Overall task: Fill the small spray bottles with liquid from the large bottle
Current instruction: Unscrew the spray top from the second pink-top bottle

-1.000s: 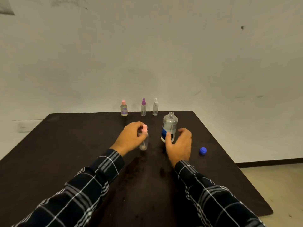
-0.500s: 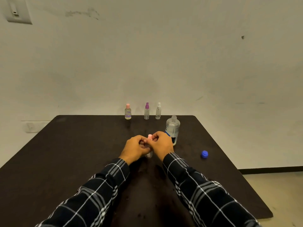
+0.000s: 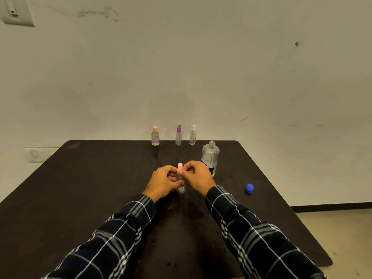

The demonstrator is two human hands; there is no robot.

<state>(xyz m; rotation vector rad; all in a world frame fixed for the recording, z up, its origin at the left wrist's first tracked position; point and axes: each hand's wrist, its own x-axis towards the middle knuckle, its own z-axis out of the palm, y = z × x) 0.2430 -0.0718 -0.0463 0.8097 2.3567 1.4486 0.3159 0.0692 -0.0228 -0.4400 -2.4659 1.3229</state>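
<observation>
Mid-tabletop [image 3: 80, 188], a little toward the far side: a small spray bottle [image 3: 181, 189], upright, clear-bodied, its pink top [image 3: 179, 167] poking up above the fingers. Left hand [image 3: 164, 182] wrapped round the body, grip clamped on it; right hand [image 3: 198, 176] pinching the pink top from the right, grip closed on that. Both forearms in dark plaid sleeves, reaching in over the near edge. Just behind and right of the right hand, partly hidden by it: the large bottle [image 3: 210, 156], upright, clear, neck uncapped, with a label low on its side. Further right, near the right edge but not at it: a blue cap [image 3: 249, 188] lying by itself. Along the far edge, in a row close to the wall: a pink-capped bottle [image 3: 155, 136] with yellowish liquid, a purple-topped spray bottle [image 3: 178, 136] and a white-topped spray bottle [image 3: 192, 135], all upright and apart from one another. Broad stretch of dark surface from the left hand out to the left edge; a narrower strip between the large bottle and the right edge. Beyond the right edge, pale floor [image 3: 332, 228].
</observation>
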